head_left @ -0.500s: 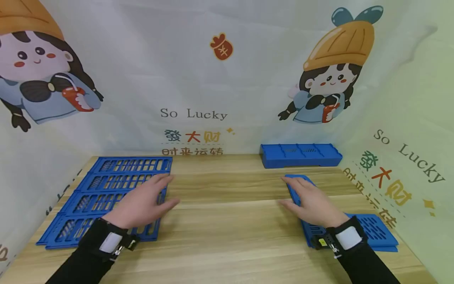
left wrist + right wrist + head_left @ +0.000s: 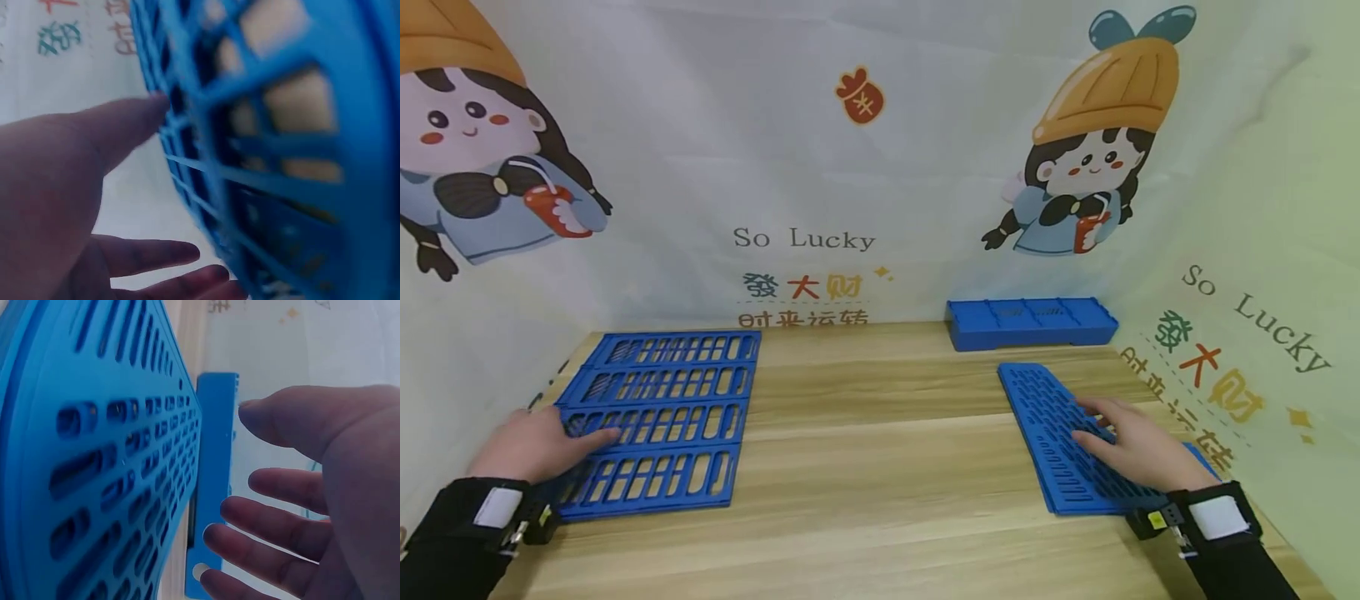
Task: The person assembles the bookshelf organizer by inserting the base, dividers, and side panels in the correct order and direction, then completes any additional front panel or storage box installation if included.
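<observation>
A blue slatted folding panel (image 2: pixel 715 408) lies flat at the left of the table, hinged in several rows. Over its left edge is my left hand (image 2: pixel 523 446), thumb reaching across the slats. In the left wrist view the thumb (image 2: pixel 125 122) meets the panel's (image 2: pixel 369 156) edge and the fingers spread loosely below it. At the right lies a blue perforated panel (image 2: pixel 1037 425) with slots, over another blue piece (image 2: pixel 1201 454). My right hand (image 2: pixel 1150 450) hovers over its right part. The right wrist view shows the fingers (image 2: pixel 275 522) loosely spread, apart from the perforated panel (image 2: pixel 44 456).
A long blue box-like piece (image 2: pixel 1033 323) stands at the back right, against the printed cloth wall (image 2: pixel 917 167). Cloth also closes off both sides. Wood tabletop (image 2: pixel 880 467) lies between the two panels.
My left hand has moved left, from over the slatted panel's middle to its left edge. My right hand has shifted right and slightly down, uncovering more of the perforated panel.
</observation>
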`<state>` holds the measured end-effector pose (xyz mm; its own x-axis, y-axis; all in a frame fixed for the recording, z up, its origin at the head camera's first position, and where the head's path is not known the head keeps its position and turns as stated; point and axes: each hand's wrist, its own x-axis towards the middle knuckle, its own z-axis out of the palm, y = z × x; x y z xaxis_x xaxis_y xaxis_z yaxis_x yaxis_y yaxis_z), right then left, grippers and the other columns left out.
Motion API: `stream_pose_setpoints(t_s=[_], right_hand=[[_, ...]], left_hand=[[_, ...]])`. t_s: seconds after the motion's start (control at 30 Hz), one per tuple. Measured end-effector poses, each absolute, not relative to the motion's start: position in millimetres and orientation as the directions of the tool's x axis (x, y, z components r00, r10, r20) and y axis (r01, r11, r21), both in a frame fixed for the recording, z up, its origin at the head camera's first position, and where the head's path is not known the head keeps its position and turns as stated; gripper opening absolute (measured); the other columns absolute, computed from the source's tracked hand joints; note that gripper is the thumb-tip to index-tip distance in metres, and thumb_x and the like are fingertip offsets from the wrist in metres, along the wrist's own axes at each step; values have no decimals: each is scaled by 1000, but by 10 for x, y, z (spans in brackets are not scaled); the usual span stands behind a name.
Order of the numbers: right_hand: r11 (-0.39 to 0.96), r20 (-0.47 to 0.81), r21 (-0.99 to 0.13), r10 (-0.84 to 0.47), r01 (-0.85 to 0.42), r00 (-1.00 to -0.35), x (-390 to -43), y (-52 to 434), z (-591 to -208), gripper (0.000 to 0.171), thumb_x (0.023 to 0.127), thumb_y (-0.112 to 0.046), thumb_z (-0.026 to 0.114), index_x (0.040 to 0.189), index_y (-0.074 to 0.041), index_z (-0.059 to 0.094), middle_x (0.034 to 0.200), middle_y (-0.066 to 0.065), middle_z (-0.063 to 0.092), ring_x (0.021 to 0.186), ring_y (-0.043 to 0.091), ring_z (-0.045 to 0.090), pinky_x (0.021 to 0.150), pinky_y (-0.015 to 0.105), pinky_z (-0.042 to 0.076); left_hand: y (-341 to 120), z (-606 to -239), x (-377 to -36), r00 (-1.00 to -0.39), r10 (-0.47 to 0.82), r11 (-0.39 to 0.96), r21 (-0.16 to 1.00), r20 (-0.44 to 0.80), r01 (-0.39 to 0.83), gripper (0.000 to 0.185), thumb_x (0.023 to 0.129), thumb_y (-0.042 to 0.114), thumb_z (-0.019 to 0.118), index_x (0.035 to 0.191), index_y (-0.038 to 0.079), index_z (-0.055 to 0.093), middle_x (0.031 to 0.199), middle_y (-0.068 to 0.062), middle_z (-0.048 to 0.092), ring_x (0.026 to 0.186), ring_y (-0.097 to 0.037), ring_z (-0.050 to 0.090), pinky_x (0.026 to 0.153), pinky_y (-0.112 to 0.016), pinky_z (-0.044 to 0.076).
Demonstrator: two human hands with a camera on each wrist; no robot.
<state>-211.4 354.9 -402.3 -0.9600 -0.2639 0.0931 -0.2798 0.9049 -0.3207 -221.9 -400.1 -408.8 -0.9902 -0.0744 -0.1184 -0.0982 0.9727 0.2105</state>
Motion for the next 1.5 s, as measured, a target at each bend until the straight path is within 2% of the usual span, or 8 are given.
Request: stream_pose_setpoints(t_s=[0.17,0.43,0.67,0.93,1.17,1.23,1.43,1.5], right_hand=[[896,131,-350,-241,-272,-962,-2111,3575,-4032,59,109,-31,70,155,3,55,149,32,63,125,50,67,95,65,61],[891,153,-354,-246,-286,-957,-2081,3631,-4061,58,110,-30,70,154,4,55,147,31,64,121,47,69,91,61,62],[884,142,-367,-254,-290,-957,-2105,3642,-4063,58,111,-32,68,155,3,54,147,30,63,120,44,69,90,60,62],[880,145,-375,-253,-290,-956,-2090,3630,-4074,56,111,-29,68,156,1,55,148,30,63,124,47,68,93,63,61],[891,136,-357,-247,-280,-959,-2098,3632,-4090,57,110,-29,69,156,2,55,148,31,62,124,49,67,94,64,60],[898,127,-350,-237,-267,-963,-2101,3637,-4091,58,110,-29,69,156,3,55,149,33,61,126,51,66,95,66,59],[930,94,-286,-213,-231,-973,-2139,3708,-4107,61,106,-29,73,152,7,56,142,36,64,122,54,67,94,67,60],[940,78,-258,-209,-222,-975,-2151,3735,-4109,65,104,-34,77,149,8,58,135,35,66,118,52,68,92,66,60]], left_hand=[[-4098,-4174,-2172,-978,-151,972,160,-142,-173,106,97,77,64,103,-29,63,69,-18,67,69,-34,68,68,-48,55],[-3999,-4227,-2270,-960,-246,958,116,-132,-261,87,95,74,68,77,-11,67,71,-20,60,73,-36,62,66,-44,52],[-3850,-4128,-2283,-951,-308,916,260,-34,-306,108,94,62,75,120,-37,40,94,-45,53,81,-49,63,66,-52,56],[-3289,-4005,-2290,-984,-173,914,379,46,-143,117,101,52,72,154,-34,13,141,-62,30,117,-73,47,90,-74,51],[-2624,-4015,-2304,-999,-36,945,325,-14,-38,119,100,59,72,157,-30,18,148,-61,33,120,-69,57,88,-69,57],[-2480,-4006,-2277,-999,7,946,324,-34,-5,115,102,59,70,158,-29,22,148,-59,37,123,-69,57,92,-69,57],[-2249,-3962,-2184,-987,113,897,440,-114,52,86,107,41,71,157,-20,37,82,-18,68,61,-27,59,58,-40,47],[-2194,-3972,-2160,-983,133,891,450,-123,65,81,106,36,73,155,-20,41,87,-16,71,62,-19,57,57,-36,44]])
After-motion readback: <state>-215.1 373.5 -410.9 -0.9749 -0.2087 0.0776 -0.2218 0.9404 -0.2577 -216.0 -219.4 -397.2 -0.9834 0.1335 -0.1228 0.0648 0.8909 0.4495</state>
